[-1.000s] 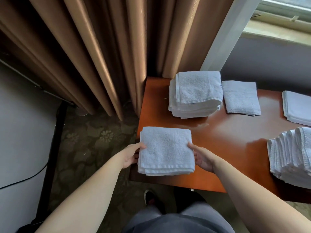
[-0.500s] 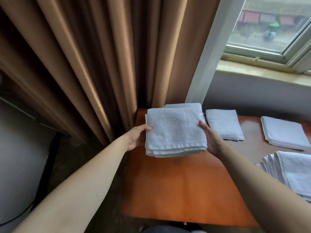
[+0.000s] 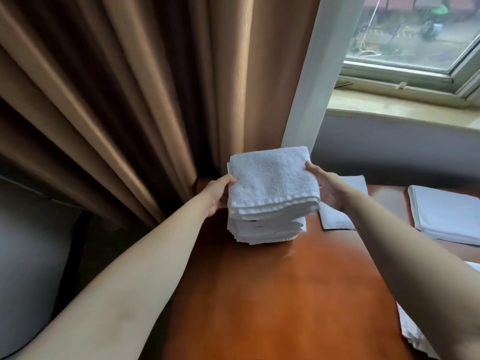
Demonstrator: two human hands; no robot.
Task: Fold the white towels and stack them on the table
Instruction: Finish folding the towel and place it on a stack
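A folded white towel (image 3: pixel 272 181) sits on top of the stack of folded white towels (image 3: pixel 267 229) at the far left corner of the orange-brown table (image 3: pixel 272 294). My left hand (image 3: pixel 217 194) grips the towel's left edge, thumb on top. My right hand (image 3: pixel 326 189) holds its right edge, thumb on the top corner. The fingers of both hands are hidden under the towel.
A single folded towel (image 3: pixel 335 218) lies right of the stack, partly behind my right arm. Another folded towel (image 3: pixel 446 214) lies at the far right. Edges of more towels (image 3: pixel 413 333) show at the lower right. Brown curtains (image 3: pixel 130 100) hang behind the table, beside a window (image 3: pixel 415 35).
Both hands lifted the folded towel from the table's near edge and carried it away from me onto the stack at the far left corner. The camera tilted up.
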